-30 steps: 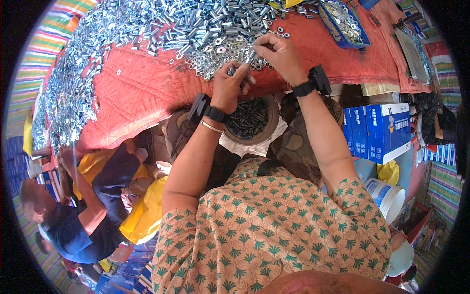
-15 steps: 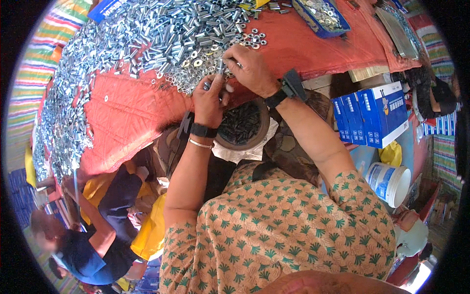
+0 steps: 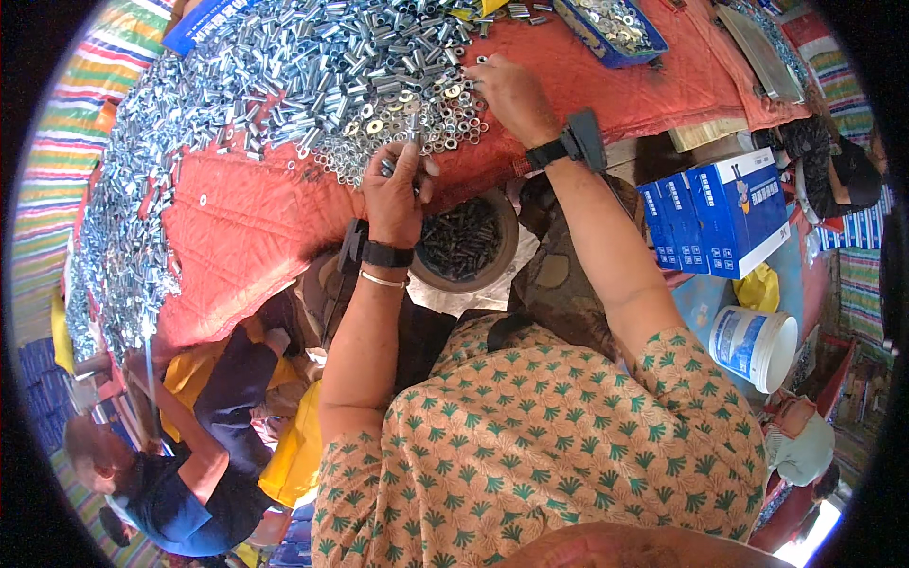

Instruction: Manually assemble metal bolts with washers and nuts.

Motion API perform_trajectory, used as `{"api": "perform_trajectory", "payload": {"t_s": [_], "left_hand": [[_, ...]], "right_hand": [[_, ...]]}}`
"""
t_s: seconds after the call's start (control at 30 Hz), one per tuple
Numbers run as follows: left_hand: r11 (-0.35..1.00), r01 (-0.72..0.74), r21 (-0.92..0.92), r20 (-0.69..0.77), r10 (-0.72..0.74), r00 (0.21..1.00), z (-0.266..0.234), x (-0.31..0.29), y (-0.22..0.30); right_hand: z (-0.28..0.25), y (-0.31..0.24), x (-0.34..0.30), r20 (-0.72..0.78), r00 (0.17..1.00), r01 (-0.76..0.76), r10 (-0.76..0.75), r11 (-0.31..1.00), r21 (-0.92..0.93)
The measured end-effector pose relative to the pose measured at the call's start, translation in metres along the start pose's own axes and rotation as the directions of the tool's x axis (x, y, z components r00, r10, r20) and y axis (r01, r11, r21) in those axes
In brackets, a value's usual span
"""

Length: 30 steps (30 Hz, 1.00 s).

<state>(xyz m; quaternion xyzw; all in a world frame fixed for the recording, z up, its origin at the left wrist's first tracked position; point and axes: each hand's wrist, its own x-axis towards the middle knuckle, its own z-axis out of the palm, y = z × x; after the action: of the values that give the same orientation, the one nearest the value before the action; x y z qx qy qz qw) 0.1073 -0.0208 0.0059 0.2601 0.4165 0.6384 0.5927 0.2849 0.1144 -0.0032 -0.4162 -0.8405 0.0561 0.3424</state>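
My left hand (image 3: 396, 204) is closed around a slim metal bolt (image 3: 414, 126), which stands upright from between thumb and fingers. Another dark metal piece shows at the side of that hand. Just beyond it lies a patch of silvery washers and nuts (image 3: 445, 128). My right hand (image 3: 516, 99) is farther off to the right, its fingers bent together at the edge of the loose hardware; what they pinch is too small to make out. Below my hands sits a round bowl (image 3: 514, 237) with dark bolts (image 3: 464, 237) in it.
A large heap of metal sleeves (image 3: 331, 66) covers the far left of the red cloth (image 3: 246, 208). A blue tray of washers (image 3: 568, 24) lies at the far right. Blue boxes (image 3: 705, 213) and a white bucket (image 3: 748, 346) stand at right. Another person (image 3: 180, 492) sits at lower left.
My right hand has moved away from the left hand, far and to the right, to the edge of the loose nuts. My left hand still holds the bolt and has shifted slightly left.
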Motion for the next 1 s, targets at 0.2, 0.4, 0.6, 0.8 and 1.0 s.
{"api": "perform_trajectory", "payload": {"t_s": [0.2, 0.4, 0.6, 0.8, 1.0], "left_hand": [[0.997, 0.007, 0.074, 0.023, -0.008, 1.000, 0.001, -0.001, 0.000], [0.997, 0.048, 0.053, 0.051, -0.051, 0.997, -0.002, 0.001, 0.000], [0.998, 0.066, 0.021, 0.083, -0.068, 0.994, -0.004, 0.002, -0.002], [0.995, 0.102, 0.010, 0.107, -0.102, 0.989, -0.008, 0.000, -0.001], [0.991, 0.085, 0.107, 0.108, -0.097, 0.989, -0.009, -0.003, 0.005]], "right_hand": [[0.016, 0.011, -0.003, 0.008, 0.998, -0.056, 0.056, 0.998, 0.009], [-0.013, -0.026, 0.006, 0.267, 0.921, -0.389, 0.285, 0.724, 0.569], [-0.015, -0.056, 0.003, 0.318, 0.944, -0.287, 0.084, 0.681, 0.674], [-0.012, -0.051, 0.003, 0.229, 0.969, -0.106, -0.098, 0.667, 0.737], [-0.024, -0.057, 0.004, 0.396, 0.917, -0.287, -0.050, 0.607, 0.741]]}}
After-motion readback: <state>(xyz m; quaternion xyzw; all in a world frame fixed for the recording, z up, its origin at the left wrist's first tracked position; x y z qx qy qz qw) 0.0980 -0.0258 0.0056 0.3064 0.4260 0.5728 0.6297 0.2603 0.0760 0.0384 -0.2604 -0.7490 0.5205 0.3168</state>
